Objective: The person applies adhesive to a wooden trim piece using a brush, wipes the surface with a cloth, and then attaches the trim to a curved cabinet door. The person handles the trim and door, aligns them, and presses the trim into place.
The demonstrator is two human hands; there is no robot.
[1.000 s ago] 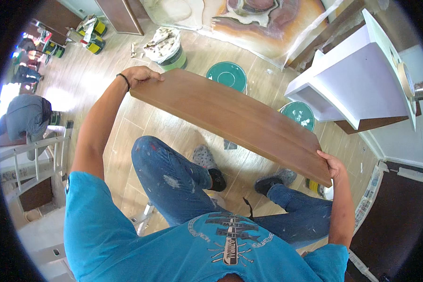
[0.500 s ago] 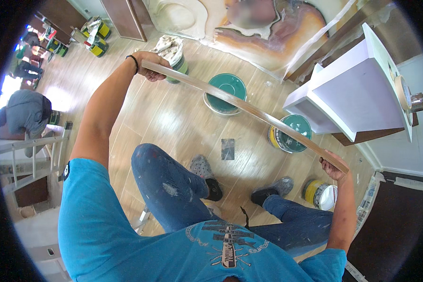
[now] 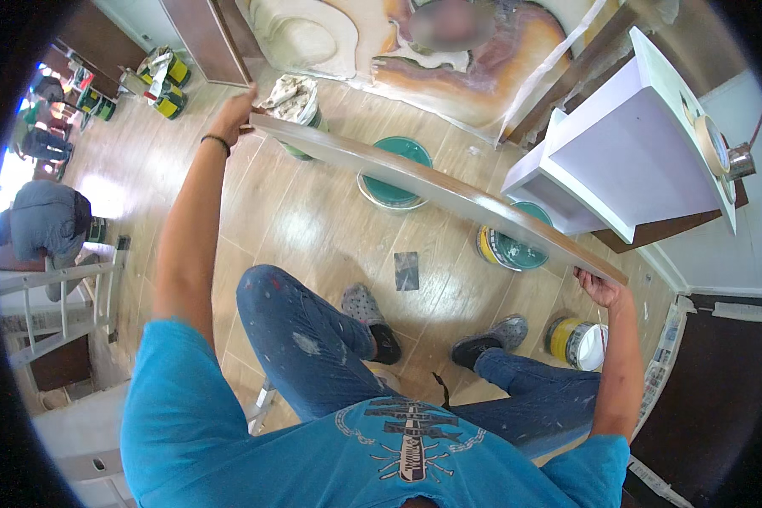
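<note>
A long, narrow wooden board (image 3: 436, 188) with a pale, glossy face spans in front of me, sloping from upper left to lower right. At its far left end, my left hand (image 3: 231, 118) grips the edge, with part of its fingers hidden. The near right end rests in my right hand (image 3: 599, 288), whose fingers curl under the lower edge. Behind the board on the floor stand a bucket with a green lid (image 3: 395, 173) and another green-lidded bucket (image 3: 523, 250), both partly covered by it.
To the right, a white box-like cabinet (image 3: 626, 152) carries a roll of tape (image 3: 713, 144) and a metal can (image 3: 741, 161). A rag-topped bucket (image 3: 295, 102) stands ahead, an open paint bucket (image 3: 580, 343) by my right foot. A ladder (image 3: 63, 313) and bending person (image 3: 46, 216) are at left.
The board has rolled, so more of its broad face shows. My left hand has shifted slightly left, its fingers less visible; my right hand now sits more beneath the board.
</note>
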